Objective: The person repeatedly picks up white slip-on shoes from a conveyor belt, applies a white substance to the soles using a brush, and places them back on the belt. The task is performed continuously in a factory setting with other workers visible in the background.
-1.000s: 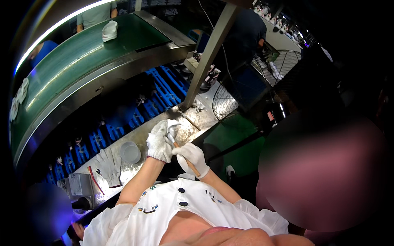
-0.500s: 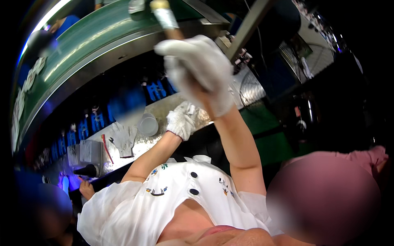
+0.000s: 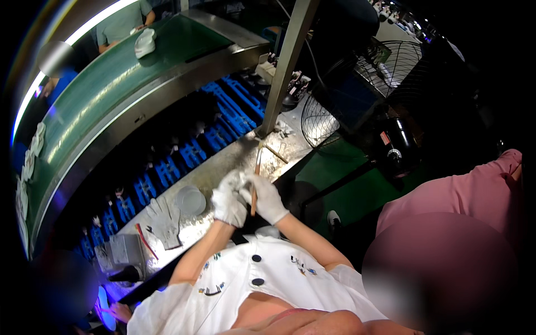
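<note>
The brush (image 3: 257,169), with a wooden handle, stands nearly in line with the person's view, its bristle end pointing away over the bench (image 3: 220,160). The right hand (image 3: 267,200), in a white glove, has its fingers pinching the handle. The left hand (image 3: 229,202), gloved too, is just beside it with fingers curled; whether they grip anything, I cannot tell. Beyond the bristles a thin stick (image 3: 276,154) lies on the bench. Left of the hands are a round grey cup (image 3: 190,200), a loose glove (image 3: 163,223), a red stick (image 3: 146,241) and a grey box (image 3: 125,250). Blue racks (image 3: 193,153) line the far edge. Beyond them, a white shoe (image 3: 145,44) rests on a green belt (image 3: 106,95), with a person (image 3: 120,25) at its other side. To the right stands a fan (image 3: 320,119).
</note>
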A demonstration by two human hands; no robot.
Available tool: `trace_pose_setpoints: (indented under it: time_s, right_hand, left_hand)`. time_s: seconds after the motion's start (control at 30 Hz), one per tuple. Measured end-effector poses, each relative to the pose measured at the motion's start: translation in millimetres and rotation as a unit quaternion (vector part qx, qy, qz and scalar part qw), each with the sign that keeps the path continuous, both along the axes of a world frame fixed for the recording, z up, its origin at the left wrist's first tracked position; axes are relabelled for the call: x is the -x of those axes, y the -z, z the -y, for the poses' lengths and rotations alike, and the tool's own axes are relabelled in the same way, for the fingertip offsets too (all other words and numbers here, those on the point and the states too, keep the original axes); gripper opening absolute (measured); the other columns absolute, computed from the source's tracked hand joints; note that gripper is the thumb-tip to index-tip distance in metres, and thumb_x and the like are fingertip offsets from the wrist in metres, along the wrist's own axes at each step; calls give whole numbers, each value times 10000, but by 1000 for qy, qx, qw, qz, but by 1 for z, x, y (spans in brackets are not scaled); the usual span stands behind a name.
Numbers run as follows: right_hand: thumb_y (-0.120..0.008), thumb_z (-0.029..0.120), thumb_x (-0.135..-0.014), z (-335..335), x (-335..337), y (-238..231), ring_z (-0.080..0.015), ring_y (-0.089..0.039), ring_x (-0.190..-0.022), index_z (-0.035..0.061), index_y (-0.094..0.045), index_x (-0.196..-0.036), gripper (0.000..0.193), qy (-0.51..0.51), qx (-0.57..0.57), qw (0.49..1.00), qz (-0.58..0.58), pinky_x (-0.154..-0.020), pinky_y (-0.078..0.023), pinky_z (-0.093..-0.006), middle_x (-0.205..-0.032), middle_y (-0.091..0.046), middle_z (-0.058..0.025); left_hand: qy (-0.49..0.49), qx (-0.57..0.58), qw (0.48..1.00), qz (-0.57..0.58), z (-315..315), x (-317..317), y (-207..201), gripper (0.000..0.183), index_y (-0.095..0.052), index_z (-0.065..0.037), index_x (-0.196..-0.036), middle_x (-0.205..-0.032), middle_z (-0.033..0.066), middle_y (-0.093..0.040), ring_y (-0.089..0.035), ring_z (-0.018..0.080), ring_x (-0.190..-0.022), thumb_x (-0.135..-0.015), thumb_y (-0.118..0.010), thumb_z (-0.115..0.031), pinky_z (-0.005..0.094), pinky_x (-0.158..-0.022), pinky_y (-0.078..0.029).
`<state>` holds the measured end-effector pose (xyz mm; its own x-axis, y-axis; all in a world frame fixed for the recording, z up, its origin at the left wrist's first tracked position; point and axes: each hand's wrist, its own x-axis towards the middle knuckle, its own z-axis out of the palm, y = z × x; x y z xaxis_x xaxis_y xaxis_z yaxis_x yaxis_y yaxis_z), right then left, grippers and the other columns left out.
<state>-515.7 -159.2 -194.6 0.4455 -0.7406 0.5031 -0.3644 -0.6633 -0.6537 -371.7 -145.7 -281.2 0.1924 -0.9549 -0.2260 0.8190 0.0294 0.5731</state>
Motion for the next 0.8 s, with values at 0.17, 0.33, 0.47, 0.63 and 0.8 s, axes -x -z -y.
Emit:
trace_pose_setpoints:
  time_s: [0.17, 0.33, 0.47, 0.63, 0.8]
  right_hand:
    - [-589, 58, -854, 4, 12, 38, -370, -619, -840, 141, -591, -1054, 216, -4, 15, 1000, -11, -720, -520, -447, -892, -602, -142]
    - [-517, 69, -903, 79, 26, 38, -358, -611, -758, 109, -605, -959, 112, 66, 46, 987, -136, -702, -502, -451, -828, -607, -142]
    - [-646, 35, -740, 142, 32, 31, -412, -573, -958, 90, -606, -1099, 366, 122, 92, 961, -231, -814, -484, -493, -1036, -609, -182]
    - [-615, 39, -835, 126, 34, 44, -394, -563, -920, 108, -619, -1085, 259, 84, 130, 969, -190, -801, -457, -497, -985, -630, -168]
    - [-652, 3, -743, 68, 35, 55, -360, -557, -768, 97, -585, -1087, 363, 18, 197, 972, -126, -684, -445, -471, -800, -574, -126]
  left_hand:
    - [45, -42, 982, -180, -8, 21, 13, 432, -492, -52, -1299, -1217, 128, -597, -593, 247, -1027, -1024, -471, -384, 389, -949, -485]
    - [-8, -140, 983, -117, -21, 23, 8, 554, -425, -100, -1410, -1324, 147, -543, -520, 304, -1167, -976, -535, -427, 474, -1006, -440]
    - [-26, -164, 984, -65, -26, 23, 3, 300, -528, -83, -1193, -1262, 141, -562, -578, 333, -1108, -940, -591, -231, 483, -982, -455]
    - [-18, -81, 982, 170, -28, -4, -52, 320, -563, -36, -1240, -1151, 122, -636, -630, 257, -1032, -974, -585, -213, 398, -903, -525]
    - [-125, 133, 715, 675, -10, -84, -174, 274, -631, -45, -1193, -1155, 133, -646, -631, 241, -1056, -925, -622, -100, 356, -913, -527]
